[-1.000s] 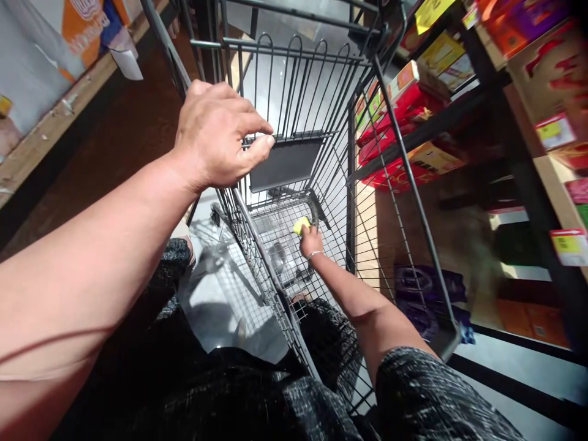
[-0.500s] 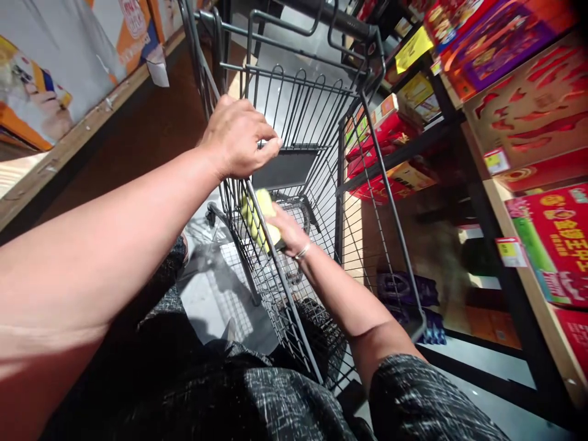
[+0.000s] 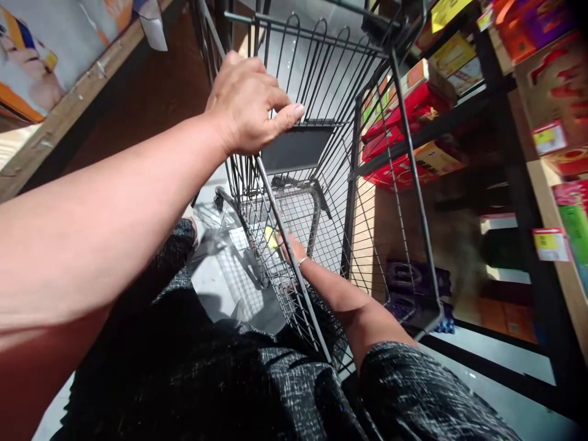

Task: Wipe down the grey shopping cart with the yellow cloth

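Note:
My left hand (image 3: 248,104) rests on the left top rim of a black wire shopping cart (image 3: 321,92), fingers curled over the wire. Down inside the cart basket my right hand (image 3: 290,246) presses a yellow sponge (image 3: 271,237) against the left side wall near the cart floor. The cart wires hide most of that hand and sponge. A thin bracelet circles my right wrist. My dark patterned clothing fills the bottom of the view.
Shelves (image 3: 441,125) on the right hold red and yellow boxes (image 3: 404,104) with yellow price tags (image 3: 549,245). Large cartons (image 3: 37,49) stand on a wooden pallet edge at the left. The floor under the cart is grey and glossy.
My right hand with the sponge moved from the cart floor up the left wall, then back down low on that wall. My left hand stayed on the rim.

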Motion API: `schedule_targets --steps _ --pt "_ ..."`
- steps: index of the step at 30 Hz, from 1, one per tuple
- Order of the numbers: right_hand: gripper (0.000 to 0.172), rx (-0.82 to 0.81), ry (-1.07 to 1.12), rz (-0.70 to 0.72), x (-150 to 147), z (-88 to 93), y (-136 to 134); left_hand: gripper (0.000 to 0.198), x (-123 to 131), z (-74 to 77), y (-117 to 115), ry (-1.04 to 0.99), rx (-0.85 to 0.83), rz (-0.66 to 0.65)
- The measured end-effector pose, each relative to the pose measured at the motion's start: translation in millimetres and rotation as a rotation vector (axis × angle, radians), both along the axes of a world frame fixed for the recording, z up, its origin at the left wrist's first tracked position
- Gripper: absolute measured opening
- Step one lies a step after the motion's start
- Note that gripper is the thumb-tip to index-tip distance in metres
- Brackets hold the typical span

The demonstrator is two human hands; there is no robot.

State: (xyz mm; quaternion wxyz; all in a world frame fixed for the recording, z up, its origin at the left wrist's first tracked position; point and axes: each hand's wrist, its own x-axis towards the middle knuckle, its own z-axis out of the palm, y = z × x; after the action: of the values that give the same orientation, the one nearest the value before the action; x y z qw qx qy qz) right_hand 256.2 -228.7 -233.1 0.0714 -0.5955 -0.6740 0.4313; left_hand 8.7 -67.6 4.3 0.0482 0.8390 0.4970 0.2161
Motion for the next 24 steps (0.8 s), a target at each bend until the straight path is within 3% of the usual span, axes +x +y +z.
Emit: schedule_targets --steps 4,8,12,16,18,19,21,24 --pt "0.045 -0.015 -0.498 0.071 60.4 12.4 26.4 0.062 0.9 -2.3 2.7 -0.028 -0.018 0.002" --pt "0.042 0.007 -0.790 0.133 105.3 45.7 67.5 0.058 0.9 -6.9 5.3 0.024 0.079 0.006" --pt "0.040 0.237 -1.037 0.236 118.4 105.8 104.5 0.064 -0.9 -13.3 12.1 0.065 0.131 0.013" --pt "0.054 0.636 -1.118 0.140 119.4 182.1 140.9 0.068 -6.0 -14.0 17.6 0.041 0.118 0.012" --pt "0.060 0.785 -1.093 0.113 123.2 205.4 150.5 0.061 -6.1 -9.7 11.9 -0.005 0.119 0.019" --pt "0.060 0.825 -1.084 0.115 125.5 209.2 151.4 0.057 -4.6 -7.0 5.2 -0.024 0.110 0.028" --pt "0.055 0.821 -1.076 0.172 128.8 200.0 144.7 0.054 1.7 -2.7 -16.1 -0.066 0.133 0.073" --pt "0.045 0.615 -1.061 0.317 129.9 152.8 120.5 0.049 16.9 -4.4 -58.7 -0.066 0.176 -0.096"
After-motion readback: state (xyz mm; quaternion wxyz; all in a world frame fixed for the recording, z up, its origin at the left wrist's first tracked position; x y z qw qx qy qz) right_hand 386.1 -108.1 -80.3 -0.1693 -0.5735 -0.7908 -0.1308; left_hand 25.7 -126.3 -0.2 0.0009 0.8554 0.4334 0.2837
